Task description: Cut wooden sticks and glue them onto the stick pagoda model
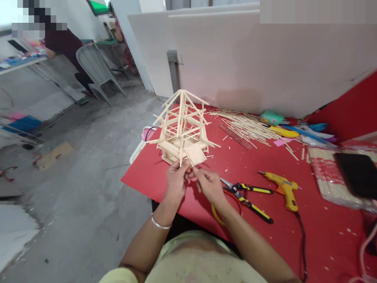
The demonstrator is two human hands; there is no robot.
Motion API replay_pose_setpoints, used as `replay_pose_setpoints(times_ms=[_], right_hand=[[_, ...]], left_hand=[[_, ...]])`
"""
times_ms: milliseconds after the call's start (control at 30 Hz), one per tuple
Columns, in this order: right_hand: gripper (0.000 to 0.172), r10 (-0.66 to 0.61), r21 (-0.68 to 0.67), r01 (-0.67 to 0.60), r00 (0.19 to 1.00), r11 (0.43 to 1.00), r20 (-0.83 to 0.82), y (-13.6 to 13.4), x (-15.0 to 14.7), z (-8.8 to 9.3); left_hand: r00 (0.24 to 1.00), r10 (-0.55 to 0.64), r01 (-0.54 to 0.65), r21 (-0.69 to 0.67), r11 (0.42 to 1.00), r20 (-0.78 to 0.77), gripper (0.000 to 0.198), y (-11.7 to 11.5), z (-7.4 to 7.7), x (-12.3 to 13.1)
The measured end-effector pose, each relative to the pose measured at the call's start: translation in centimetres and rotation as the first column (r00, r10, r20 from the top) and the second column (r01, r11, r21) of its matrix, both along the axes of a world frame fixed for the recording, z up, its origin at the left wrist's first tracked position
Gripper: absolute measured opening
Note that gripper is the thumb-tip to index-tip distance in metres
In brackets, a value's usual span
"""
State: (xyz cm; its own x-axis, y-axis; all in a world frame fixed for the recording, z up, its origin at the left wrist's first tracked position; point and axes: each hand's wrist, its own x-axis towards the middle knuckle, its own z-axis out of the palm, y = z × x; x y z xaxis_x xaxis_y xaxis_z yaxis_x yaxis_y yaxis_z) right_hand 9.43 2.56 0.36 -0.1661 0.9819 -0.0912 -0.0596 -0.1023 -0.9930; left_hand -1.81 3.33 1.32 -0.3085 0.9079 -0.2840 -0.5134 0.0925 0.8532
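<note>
A small pavilion model (182, 125) built of thin wooden sticks stands on the red table, with an open peaked roof frame. In front of it, a flat panel of sticks (194, 154) lies side by side against the model's lower right part. My left hand (177, 175) is closed at the panel's lower left corner, thumb and finger pinched there. Close beside it, my right hand (208, 182) pinches the panel's lower edge. The fingertips partly hide the edge they grip.
Pruning shears (243, 194) and a yellow glue gun (282, 186) lie to the right. Loose sticks (244, 124) are heaped behind, near a ruler (234, 135). A black phone (357, 173) rests on packed sticks (322, 173). A white board (224, 59) borders the table's back. A person sits far left.
</note>
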Motion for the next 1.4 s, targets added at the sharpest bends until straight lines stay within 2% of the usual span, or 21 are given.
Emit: replay_pose_setpoints(times_ms=[267,1000,1400], right_hand=[[0.045,0.001,-0.013,-0.001,1.0,1.0,0.018,-0.03,-0.01,0.76],[0.047,-0.004,-0.019,0.004,1.0,1.0,0.016,0.16,-0.1,0.24],[0.047,-0.01,-0.016,0.011,1.0,1.0,0.028,0.17,-0.17,0.7]], left_hand=[[1.0,-0.003,0.003,-0.005,1.0,-0.012,0.028,-0.12,0.01,0.04],[1.0,0.003,-0.003,0.001,1.0,0.006,0.027,0.03,0.12,0.16],[1.0,-0.001,0.001,0.001,1.0,0.007,0.028,-0.04,0.44,0.2]])
